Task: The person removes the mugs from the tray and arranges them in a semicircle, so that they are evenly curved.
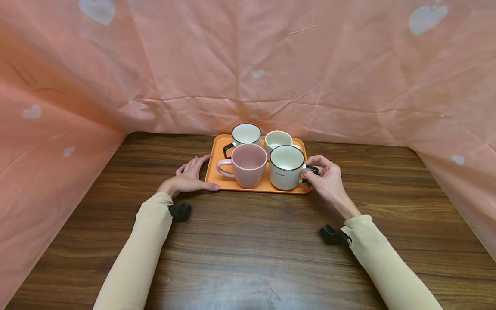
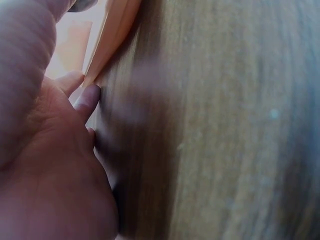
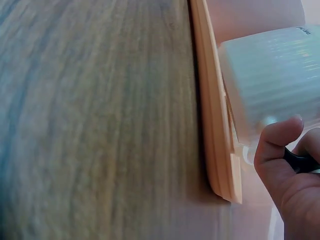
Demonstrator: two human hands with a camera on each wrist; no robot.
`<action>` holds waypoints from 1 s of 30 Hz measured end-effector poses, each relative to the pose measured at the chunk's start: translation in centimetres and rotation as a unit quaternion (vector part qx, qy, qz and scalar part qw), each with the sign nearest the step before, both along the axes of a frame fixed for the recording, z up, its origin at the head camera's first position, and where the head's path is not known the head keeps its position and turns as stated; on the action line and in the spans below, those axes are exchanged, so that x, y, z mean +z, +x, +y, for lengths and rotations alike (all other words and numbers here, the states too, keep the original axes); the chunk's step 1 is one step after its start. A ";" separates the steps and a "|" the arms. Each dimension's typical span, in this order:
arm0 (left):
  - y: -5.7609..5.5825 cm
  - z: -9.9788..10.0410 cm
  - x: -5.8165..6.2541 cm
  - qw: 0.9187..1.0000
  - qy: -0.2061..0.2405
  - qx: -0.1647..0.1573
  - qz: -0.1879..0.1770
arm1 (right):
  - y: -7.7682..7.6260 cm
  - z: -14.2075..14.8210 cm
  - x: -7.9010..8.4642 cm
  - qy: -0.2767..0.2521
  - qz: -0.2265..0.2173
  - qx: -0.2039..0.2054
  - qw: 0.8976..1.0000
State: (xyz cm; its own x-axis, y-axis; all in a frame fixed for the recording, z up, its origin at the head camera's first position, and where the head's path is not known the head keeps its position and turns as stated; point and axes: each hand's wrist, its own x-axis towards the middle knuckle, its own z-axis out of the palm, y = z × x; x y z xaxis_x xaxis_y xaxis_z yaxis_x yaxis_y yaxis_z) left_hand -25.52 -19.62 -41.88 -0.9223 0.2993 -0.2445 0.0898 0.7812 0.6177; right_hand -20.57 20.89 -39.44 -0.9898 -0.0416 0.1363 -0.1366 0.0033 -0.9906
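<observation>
An orange tray [image 1: 214, 150] bears a pink mug [image 1: 249, 174] at front left and a white black-rimmed mug [image 1: 286, 175] at front right. Behind them stand another white black-rimmed mug [image 1: 246, 132] and a cream cup [image 1: 278, 138], both partly hidden. My right hand [image 1: 328, 178] pinches the front white mug's black handle [image 3: 300, 161] between thumb and fingers; whether this mug touches the tray I cannot tell. Fingers extended, my left hand [image 1: 190, 178] lies at the tray's left side, its thumb by the front left corner. The left wrist view shows this hand [image 2: 55, 165] beside the tray's edge.
The tray lies on a dark wooden table [image 1: 248, 241], near its far edge. A pink cloth [image 1: 240, 64] with white hearts hangs close behind the tray and along both sides. Black wrist cameras sit at the left cuff [image 1: 180, 212] and right cuff [image 1: 334, 234].
</observation>
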 end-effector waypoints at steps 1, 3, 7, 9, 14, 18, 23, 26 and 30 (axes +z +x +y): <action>0.0 0.0 0.0 1.000 0.000 0.000 0.000 | 0.1 0.1 0.1 -0.002 0.004 0.000 1.000; 0.0 0.0 0.0 1.000 -0.001 0.000 0.000 | 0.2 0.3 0.3 -0.003 0.011 0.000 1.000; 0.0 0.1 0.1 1.000 -0.001 -0.001 0.000 | 0.6 0.8 0.6 0.001 0.014 0.007 1.000; 0.0 0.1 0.2 1.000 -0.001 -0.001 -0.001 | 0.9 1.1 0.8 0.002 0.015 0.012 1.000; -0.1 0.1 0.2 1.000 -0.003 -0.001 -0.001 | 1.5 1.8 1.3 -0.007 0.022 0.032 0.999; -0.1 0.1 0.2 1.000 -0.006 -0.001 0.000 | 2.2 2.1 1.7 -0.024 0.022 0.041 0.999; 0.1 0.1 0.2 1.000 -0.004 0.001 -0.002 | 3.0 2.7 1.9 -0.038 0.031 0.055 0.997; 0.2 0.2 0.2 1.000 -0.004 0.002 -0.004 | 3.4 3.1 1.9 -0.039 0.038 0.064 0.996; 0.2 0.1 0.2 1.000 -0.006 0.001 -0.005 | 4.0 3.6 2.2 -0.033 0.045 0.070 0.996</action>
